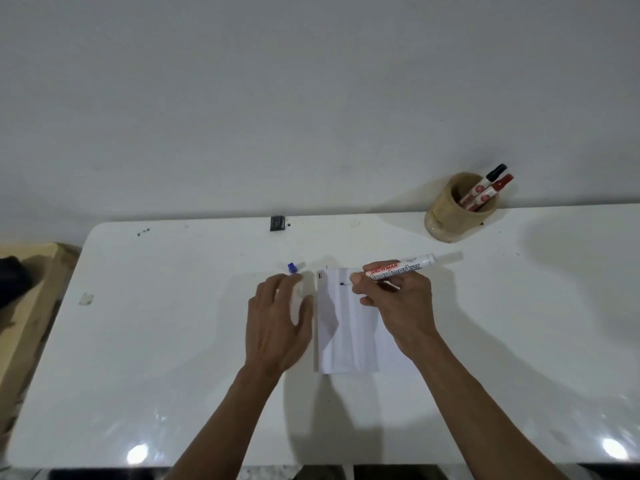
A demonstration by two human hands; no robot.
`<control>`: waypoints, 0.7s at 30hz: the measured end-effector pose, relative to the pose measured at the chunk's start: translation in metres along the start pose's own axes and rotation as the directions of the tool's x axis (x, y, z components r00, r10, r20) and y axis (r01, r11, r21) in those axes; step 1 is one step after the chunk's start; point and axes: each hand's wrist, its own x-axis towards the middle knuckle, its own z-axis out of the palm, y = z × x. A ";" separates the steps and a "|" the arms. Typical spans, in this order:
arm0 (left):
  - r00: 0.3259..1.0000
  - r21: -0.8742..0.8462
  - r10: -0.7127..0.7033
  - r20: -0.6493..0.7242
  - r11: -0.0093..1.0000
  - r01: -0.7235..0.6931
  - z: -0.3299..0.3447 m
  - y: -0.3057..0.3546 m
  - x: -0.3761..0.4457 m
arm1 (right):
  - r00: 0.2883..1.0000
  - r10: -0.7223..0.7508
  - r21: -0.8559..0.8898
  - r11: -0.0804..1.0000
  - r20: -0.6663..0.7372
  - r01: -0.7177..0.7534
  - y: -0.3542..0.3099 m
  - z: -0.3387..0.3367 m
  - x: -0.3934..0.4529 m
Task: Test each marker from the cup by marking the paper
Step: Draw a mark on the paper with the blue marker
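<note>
A white sheet of paper (346,327) lies at the middle of the white table (173,341). My right hand (398,306) grips a white board marker (401,266), tip down on the paper's upper part, where a small dark mark (343,284) shows. My left hand (277,320) rests flat on the table just left of the paper, fingers apart. A blue marker cap (292,267) lies beyond its fingertips. At the back right, a tan cup (453,216) holds two markers, one with a black cap (496,171), one with a red cap (504,181).
A small black square object (277,223) sits at the table's far edge by the wall. A scrap of tape (85,298) is stuck near the left edge. A wooden surface (24,289) lies left of the table.
</note>
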 end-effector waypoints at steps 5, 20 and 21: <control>0.977 0.174 0.171 0.127 0.966 -0.192 0.026 -0.009 -0.019 | 0.989 -0.123 -0.129 0.983 0.079 0.132 0.012 0.006 0.012; 0.978 0.293 0.178 0.108 0.934 -0.203 0.037 -0.018 -0.019 | 0.967 -0.221 -0.355 0.900 0.128 0.253 0.037 0.021 0.055; 0.978 0.293 0.182 0.098 0.934 -0.203 0.038 -0.018 -0.019 | 0.966 -0.224 -0.360 0.897 0.129 0.257 0.038 0.021 0.055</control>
